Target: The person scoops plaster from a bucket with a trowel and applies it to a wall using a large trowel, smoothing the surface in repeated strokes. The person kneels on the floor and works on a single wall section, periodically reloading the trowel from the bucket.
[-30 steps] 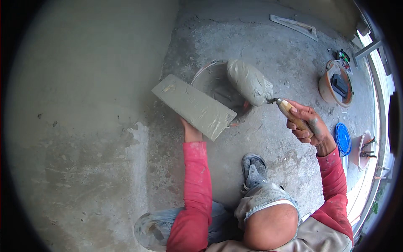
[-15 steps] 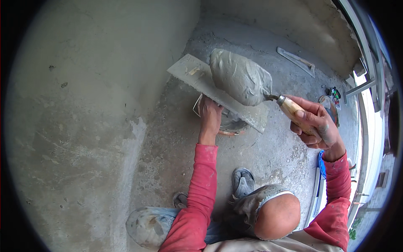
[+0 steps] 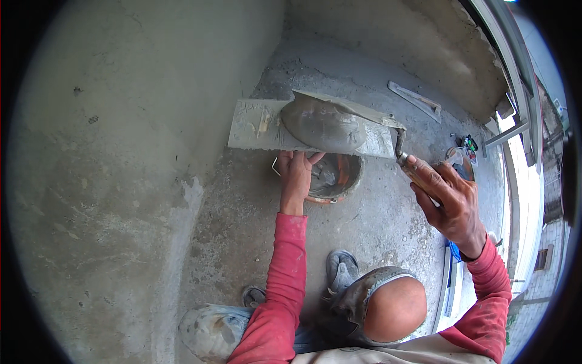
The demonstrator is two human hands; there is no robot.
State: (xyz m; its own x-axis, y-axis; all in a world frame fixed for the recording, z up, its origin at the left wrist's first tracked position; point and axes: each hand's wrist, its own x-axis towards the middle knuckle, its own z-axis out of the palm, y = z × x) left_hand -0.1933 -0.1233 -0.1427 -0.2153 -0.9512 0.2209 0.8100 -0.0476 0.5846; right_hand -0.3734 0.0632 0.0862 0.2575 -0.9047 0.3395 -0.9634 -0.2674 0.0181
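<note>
My left hand [image 3: 296, 182] is closed under a flat rectangular plastering trowel [image 3: 247, 124], whose handle is hidden below the plate. A thick mound of wet grey mortar [image 3: 324, 133] lies across the middle of the plate. In my right hand [image 3: 451, 200] is the wooden handle of a bricklaying trowel, fingers wrapped round it. The bricklaying trowel's blade [image 3: 357, 109] stands on edge along the far side of the mound, touching the mortar. Below the plate, an orange bucket [image 3: 354, 185] with grey mortar inside sits on the floor, partly covered by the plate.
A bare plastered wall [image 3: 121, 151] rises at the left. A long-handled float [image 3: 415, 100] lies on the concrete floor at the far right. Another bucket [image 3: 464, 165] with small items stands near the metal frame [image 3: 515, 130]. My knees and shoes are at the bottom.
My right hand has turned the bricklaying trowel over from lying face up with mortar on it, and the mortar now rests on the plate. The plastering trowel has swung from slanted to nearly straight across.
</note>
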